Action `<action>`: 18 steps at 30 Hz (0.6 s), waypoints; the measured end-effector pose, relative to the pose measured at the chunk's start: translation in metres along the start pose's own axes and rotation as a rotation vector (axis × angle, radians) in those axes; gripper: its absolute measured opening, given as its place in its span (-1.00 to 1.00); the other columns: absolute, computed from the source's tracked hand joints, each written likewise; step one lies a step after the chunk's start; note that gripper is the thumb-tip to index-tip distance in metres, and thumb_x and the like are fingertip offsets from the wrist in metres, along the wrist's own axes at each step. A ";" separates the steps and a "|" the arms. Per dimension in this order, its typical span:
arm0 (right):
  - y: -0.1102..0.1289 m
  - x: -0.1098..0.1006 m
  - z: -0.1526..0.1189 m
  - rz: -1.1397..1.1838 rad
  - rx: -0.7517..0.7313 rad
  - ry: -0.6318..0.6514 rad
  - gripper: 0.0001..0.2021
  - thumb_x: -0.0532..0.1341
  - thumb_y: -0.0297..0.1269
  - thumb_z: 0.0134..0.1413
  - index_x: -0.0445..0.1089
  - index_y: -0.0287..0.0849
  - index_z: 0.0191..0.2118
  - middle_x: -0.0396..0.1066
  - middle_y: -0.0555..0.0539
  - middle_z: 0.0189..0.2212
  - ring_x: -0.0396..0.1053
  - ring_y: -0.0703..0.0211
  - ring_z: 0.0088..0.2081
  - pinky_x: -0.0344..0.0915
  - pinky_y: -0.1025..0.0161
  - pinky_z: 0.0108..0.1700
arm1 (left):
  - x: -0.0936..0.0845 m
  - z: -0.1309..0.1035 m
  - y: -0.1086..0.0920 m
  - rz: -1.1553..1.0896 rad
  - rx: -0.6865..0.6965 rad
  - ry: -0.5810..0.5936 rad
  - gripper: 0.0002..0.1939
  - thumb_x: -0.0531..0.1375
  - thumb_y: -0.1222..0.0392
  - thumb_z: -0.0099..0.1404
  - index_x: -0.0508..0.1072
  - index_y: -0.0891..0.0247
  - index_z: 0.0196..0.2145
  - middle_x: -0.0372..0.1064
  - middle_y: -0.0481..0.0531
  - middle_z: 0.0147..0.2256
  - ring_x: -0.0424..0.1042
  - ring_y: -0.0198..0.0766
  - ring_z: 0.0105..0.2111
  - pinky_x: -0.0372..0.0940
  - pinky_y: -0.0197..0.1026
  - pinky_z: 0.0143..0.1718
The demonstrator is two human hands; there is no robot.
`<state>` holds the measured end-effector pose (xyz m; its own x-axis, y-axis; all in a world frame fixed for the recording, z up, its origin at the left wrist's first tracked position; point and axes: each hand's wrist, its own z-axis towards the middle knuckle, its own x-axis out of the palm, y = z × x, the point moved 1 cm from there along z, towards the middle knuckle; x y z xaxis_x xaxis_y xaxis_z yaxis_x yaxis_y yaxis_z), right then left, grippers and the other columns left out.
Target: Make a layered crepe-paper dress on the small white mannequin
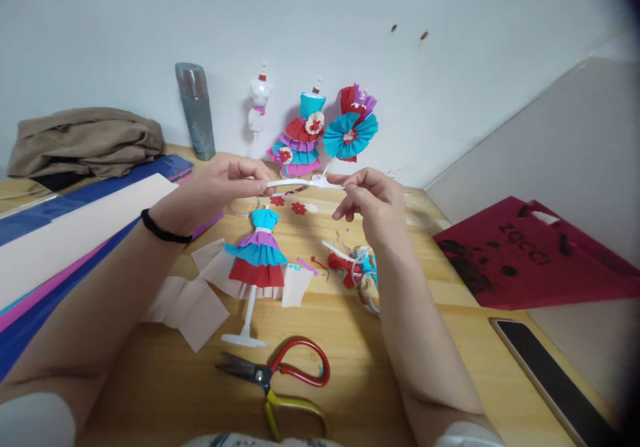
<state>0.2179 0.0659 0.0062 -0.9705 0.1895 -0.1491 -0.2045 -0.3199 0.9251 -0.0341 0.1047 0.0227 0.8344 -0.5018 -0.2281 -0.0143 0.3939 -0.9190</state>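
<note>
A thin white strip (293, 182) is stretched between my two hands above the table. My left hand (233, 177) pinches its left end, and my right hand (373, 197) pinches the right end between thumb and fingers. Below them a small dress form in a turquoise, purple and red paper dress (257, 254) lies on the wooden table, its white stand pointing toward me. Pale paper pieces (200, 314) lie around and under it. Scissors with one red and one yellow handle (270, 374) rest open nearer to me.
Three decorated forms (305, 134) stand at the wall beside a grey bottle (197, 114). Coloured paper sheets (90, 234) and brown cloth (90, 140) are at left. Scraps (353, 267) lie near my right wrist; a red bag (530, 254) and a phone (550, 374) are at right.
</note>
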 end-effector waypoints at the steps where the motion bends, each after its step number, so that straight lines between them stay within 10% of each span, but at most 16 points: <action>1: 0.000 0.000 0.000 -0.016 0.014 -0.003 -0.87 0.23 -0.26 -0.08 0.27 -0.16 -0.48 0.59 -0.11 -0.19 0.41 0.38 -0.65 0.16 0.41 -0.66 | -0.001 0.000 0.003 -0.052 -0.028 -0.008 -0.83 0.31 0.18 0.17 0.54 0.31 -0.51 0.48 0.06 -0.38 0.41 -0.27 -0.34 0.27 -0.27 -0.28; 8: 0.002 -0.001 0.003 -0.116 0.083 -0.054 -0.92 0.24 -0.32 -0.09 0.38 -0.19 -0.50 0.50 -0.03 -0.52 0.40 0.30 -0.67 0.12 0.40 -0.65 | -0.004 0.003 0.022 -0.436 -0.154 -0.017 -0.86 0.34 0.21 0.12 0.55 0.33 -0.52 0.46 0.13 -0.38 0.43 -0.23 -0.30 0.34 -0.25 -0.18; 18: 0.010 -0.005 -0.003 -0.139 0.081 -0.043 -0.94 0.30 -0.34 -0.11 0.41 -0.18 -0.49 0.56 -0.05 -0.49 0.38 0.32 -0.66 0.14 0.39 -0.65 | 0.015 0.009 0.026 -0.915 -0.442 -0.139 -0.74 0.06 0.35 0.18 0.31 0.31 -0.64 0.35 0.12 -0.52 0.42 -0.22 -0.47 0.47 -0.13 -0.31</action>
<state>0.2199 0.0589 0.0155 -0.9268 0.2667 -0.2646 -0.3242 -0.2118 0.9220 -0.0168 0.1147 -0.0019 0.6838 -0.3629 0.6330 0.4809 -0.4282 -0.7651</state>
